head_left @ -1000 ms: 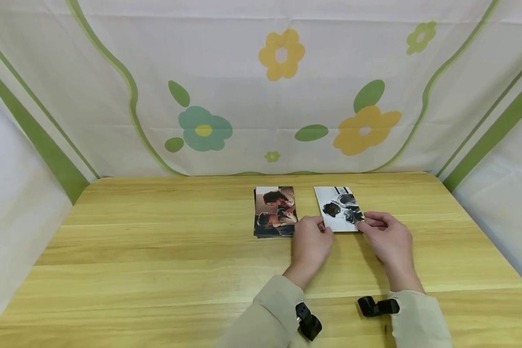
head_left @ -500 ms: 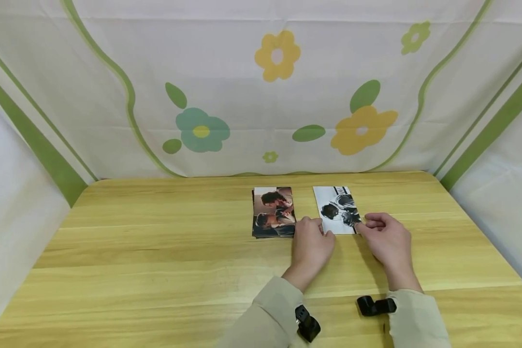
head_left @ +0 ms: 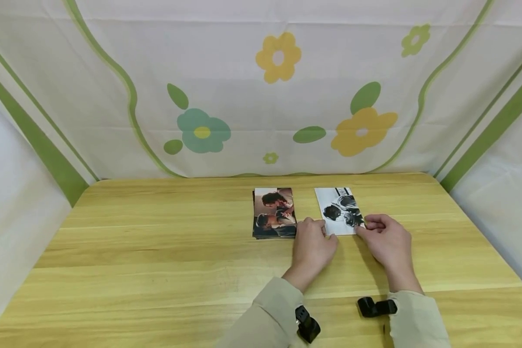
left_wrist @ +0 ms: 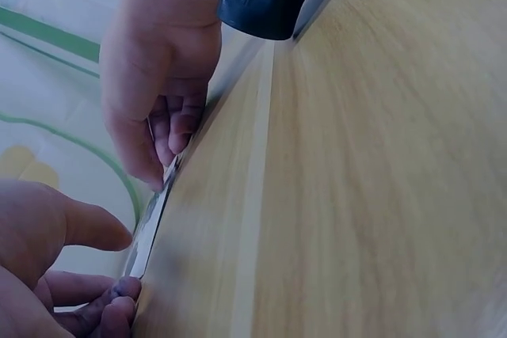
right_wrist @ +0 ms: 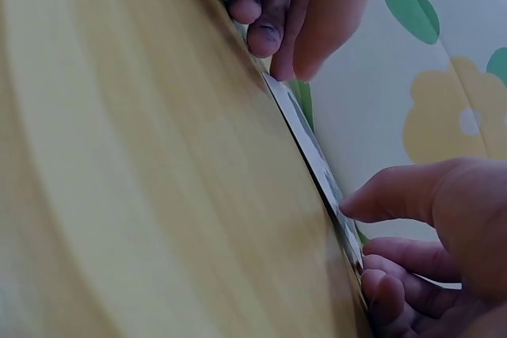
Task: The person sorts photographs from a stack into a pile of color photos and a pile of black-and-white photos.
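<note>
A black-and-white photo card (head_left: 340, 212) lies near the table's back edge, slightly turned. My left hand (head_left: 312, 245) holds its near left corner, fingers along the side and thumb by the front edge. At the near right corner my right hand (head_left: 388, 242) pinches the card, its thumb (right_wrist: 396, 194) on the printed face. Both wrist views show the card edge-on, low against the wood. To the left lies a stack of photo cards (head_left: 274, 212) with a colour picture of two people on top; its edges are uneven. My left knuckles are close beside that stack.
The wooden table (head_left: 156, 270) reaches back to a white cloth (head_left: 243, 96) printed with flowers. White cloth sides with green bands stand left and right. A black wrist camera (head_left: 308, 325) sits at my left cuff, another black camera (head_left: 376, 307) at my right.
The black-and-white card has shifted slightly to the right and toward me between my hands. My left thumb has moved a little to the right. The stack stays in place.
</note>
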Demonstrator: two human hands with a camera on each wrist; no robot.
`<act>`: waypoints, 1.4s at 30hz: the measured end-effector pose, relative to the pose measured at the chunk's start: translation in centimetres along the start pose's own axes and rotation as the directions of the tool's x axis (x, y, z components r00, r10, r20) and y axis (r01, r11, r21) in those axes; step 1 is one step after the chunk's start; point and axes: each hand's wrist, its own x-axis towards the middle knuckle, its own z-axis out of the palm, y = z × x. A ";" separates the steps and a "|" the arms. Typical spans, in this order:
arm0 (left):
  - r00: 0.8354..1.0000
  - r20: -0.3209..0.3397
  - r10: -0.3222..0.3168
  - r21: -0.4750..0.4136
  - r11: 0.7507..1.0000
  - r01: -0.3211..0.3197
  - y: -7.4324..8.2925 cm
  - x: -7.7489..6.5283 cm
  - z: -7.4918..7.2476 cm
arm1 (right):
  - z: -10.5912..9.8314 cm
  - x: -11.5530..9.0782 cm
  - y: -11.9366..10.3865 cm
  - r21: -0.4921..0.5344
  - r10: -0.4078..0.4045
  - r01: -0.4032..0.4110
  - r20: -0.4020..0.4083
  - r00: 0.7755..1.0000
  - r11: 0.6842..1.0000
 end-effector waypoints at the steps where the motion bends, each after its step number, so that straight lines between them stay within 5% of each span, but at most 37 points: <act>1: 1.000 0.004 -0.002 0.004 1.000 0.002 0.0 0.0 0.0 | 0.0 0.0 0.0 -0.001 0.000 0.000 0.002 1.000 1.000; 14: 0.999 0.042 0.021 -0.076 0.997 -0.017 -0.5 -0.7 -1.1 | -0.3 -0.3 -0.5 0.057 0.008 -0.008 0.000 1.000 0.998; 23: 0.999 0.037 0.014 -0.238 0.971 -0.005 -2.5 -1.5 -5.8 | -0.1 -1.5 -3.1 0.217 -0.053 0.048 0.020 0.998 0.975; 31: 0.994 -0.032 -0.104 -0.287 0.954 0.090 -5.4 -3.0 -10.3 | 1.8 -3.2 -5.2 0.278 -0.134 0.103 0.095 0.986 0.955; 42: 0.972 -0.089 -0.218 -0.340 0.924 0.176 -7.0 -4.1 -12.8 | 2.8 -4.9 -6.2 0.229 -0.186 0.150 0.141 0.972 0.962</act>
